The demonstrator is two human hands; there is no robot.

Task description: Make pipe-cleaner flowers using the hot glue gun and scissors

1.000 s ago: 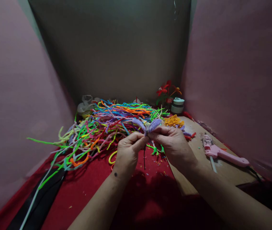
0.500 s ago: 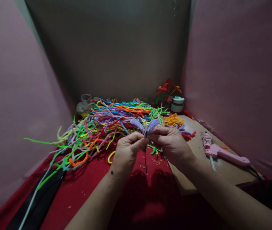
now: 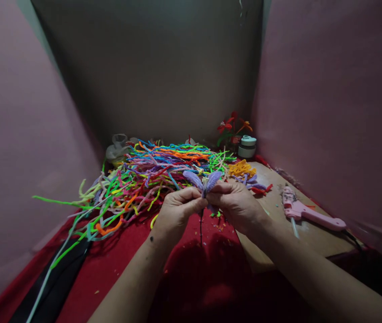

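Observation:
A purple pipe-cleaner flower (image 3: 214,179) with pale yellow stamens is held up in front of me, over the red cloth. Its thin dark stem (image 3: 201,226) hangs straight down below my fingers. My left hand (image 3: 182,206) pinches the flower's base from the left, thumb and forefinger closed. From the other side my right hand (image 3: 233,202) pinches the same base and the right petal's foot. The fingertips of both hands meet there and hide the joint. Two petals spread out above; part of another purple petal shows beneath the right fingers.
A big pile of coloured pipe cleaners (image 3: 164,166) lies behind my hands. On the board (image 3: 268,229) at right rests a pink glue gun (image 3: 303,211). Purple and orange petals (image 3: 243,169) lie nearby. A lidded jar (image 3: 246,147) and red flowers (image 3: 233,125) stand behind; pink panels flank both sides.
The stamens show more clearly between the petals, and the flower sits slightly lower. Both hands keep their pinch at the base. The whole view has shifted a little.

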